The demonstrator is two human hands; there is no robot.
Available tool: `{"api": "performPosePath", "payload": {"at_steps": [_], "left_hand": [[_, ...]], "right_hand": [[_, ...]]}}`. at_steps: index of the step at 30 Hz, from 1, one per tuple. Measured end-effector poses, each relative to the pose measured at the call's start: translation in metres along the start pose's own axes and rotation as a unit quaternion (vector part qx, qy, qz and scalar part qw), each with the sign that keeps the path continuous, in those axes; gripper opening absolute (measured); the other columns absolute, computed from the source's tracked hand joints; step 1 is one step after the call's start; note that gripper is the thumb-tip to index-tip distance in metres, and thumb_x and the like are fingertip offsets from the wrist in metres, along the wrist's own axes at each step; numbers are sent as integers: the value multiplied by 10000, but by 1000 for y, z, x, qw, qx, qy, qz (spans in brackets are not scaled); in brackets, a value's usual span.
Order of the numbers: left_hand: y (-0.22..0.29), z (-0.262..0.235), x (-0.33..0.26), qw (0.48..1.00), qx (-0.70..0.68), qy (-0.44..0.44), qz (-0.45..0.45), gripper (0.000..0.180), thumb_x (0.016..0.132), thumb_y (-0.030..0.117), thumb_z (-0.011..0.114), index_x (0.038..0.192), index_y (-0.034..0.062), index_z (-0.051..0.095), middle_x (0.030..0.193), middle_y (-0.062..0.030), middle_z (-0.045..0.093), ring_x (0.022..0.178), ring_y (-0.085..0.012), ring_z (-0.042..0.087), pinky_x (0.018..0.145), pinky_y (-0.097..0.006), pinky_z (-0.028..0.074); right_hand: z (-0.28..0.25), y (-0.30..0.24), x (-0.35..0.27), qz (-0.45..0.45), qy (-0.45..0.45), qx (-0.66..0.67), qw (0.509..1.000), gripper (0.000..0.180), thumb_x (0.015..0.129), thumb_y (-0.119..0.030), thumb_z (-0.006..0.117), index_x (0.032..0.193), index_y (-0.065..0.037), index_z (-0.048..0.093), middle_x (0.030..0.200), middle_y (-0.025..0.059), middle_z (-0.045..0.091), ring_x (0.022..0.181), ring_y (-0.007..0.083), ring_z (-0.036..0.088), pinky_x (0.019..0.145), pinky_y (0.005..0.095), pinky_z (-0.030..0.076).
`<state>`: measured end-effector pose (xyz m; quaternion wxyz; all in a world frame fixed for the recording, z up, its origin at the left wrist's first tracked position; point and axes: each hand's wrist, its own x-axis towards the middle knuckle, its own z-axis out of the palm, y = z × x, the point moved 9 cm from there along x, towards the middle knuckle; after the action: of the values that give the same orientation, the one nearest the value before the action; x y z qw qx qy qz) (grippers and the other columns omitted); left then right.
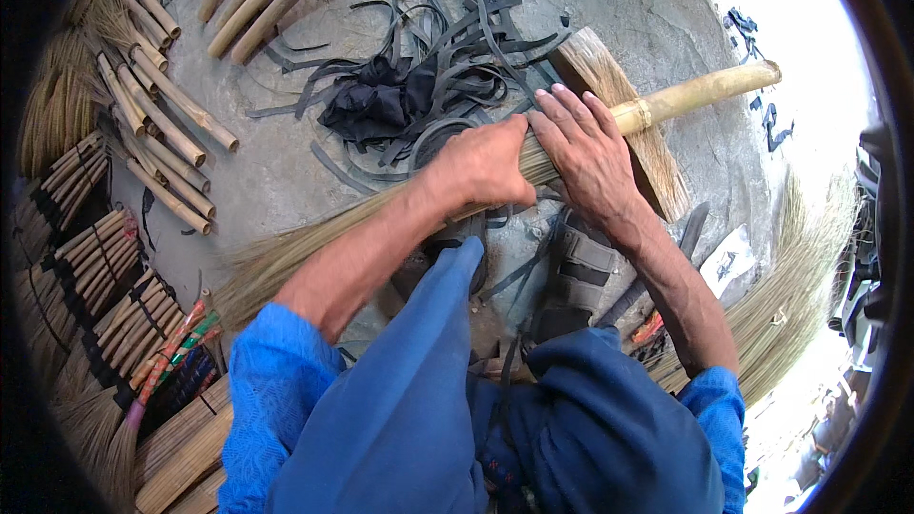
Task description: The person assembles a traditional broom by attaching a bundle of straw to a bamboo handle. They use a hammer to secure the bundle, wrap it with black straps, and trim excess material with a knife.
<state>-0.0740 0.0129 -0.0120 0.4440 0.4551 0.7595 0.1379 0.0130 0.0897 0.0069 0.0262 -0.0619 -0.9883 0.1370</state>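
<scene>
A grass broom [706, 97] lies slantwise before me, its bamboo handle to the right and its long straw [305, 249] to the lower left. My left hand [484, 160] is closed round the straw near the handle, with the thumb pointing right. Against it, my right hand [586, 148] lies flat on the broom where straw meets bamboo, its fingers stretched out. Under the handle sits a rough wooden block [602, 59]. Just beyond my left hand is a tangled heap of black strips [386, 100]; some reach near my right fingertips.
Several bamboo-handled brooms [181, 119] lie at the left, with tied bundles [100, 252] below them. Loose grass [795, 290] spreads at the right. My sandalled foot [583, 262] is below my hands, near a long dark blade-like thing [694, 228] and a white packet [728, 262].
</scene>
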Motion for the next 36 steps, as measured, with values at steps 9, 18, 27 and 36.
{"api": "performPosePath", "payload": {"at_steps": [9,18,27,36], "left_hand": [[-24,7,22,991,60,-104,-55,635,664,333,909,1083,-125,777,1114,-340,799,1085,-440,805,958,-500,648],[-25,1,22,991,-38,-126,-37,605,651,351,901,1055,-80,768,1057,-289,808,993,-414,793,872,-473,623],[-20,5,19,992,-70,-101,-18,585,681,320,891,1018,-138,756,1021,-328,789,959,-422,783,880,-483,620],[-25,2,14,974,-145,-157,-74,650,691,303,916,1150,-132,765,1068,-283,820,1020,-364,815,923,-474,636]], "right_hand": [[-12,-10,0,-9,-40,-46,998,696,964,-216,721,1621,-80,538,1718,141,514,1627,318,450,1369,527,285],[-12,-3,3,-65,-75,44,994,768,929,-262,776,1640,-126,518,1714,178,505,1616,375,450,1341,557,330],[-3,-6,10,33,6,-24,999,728,963,-215,709,1666,-244,520,1797,75,402,1694,341,298,1376,597,198],[-31,-17,5,18,1,-21,1000,663,988,-189,677,1638,-192,548,1809,117,389,1695,345,303,1375,598,219]]}}
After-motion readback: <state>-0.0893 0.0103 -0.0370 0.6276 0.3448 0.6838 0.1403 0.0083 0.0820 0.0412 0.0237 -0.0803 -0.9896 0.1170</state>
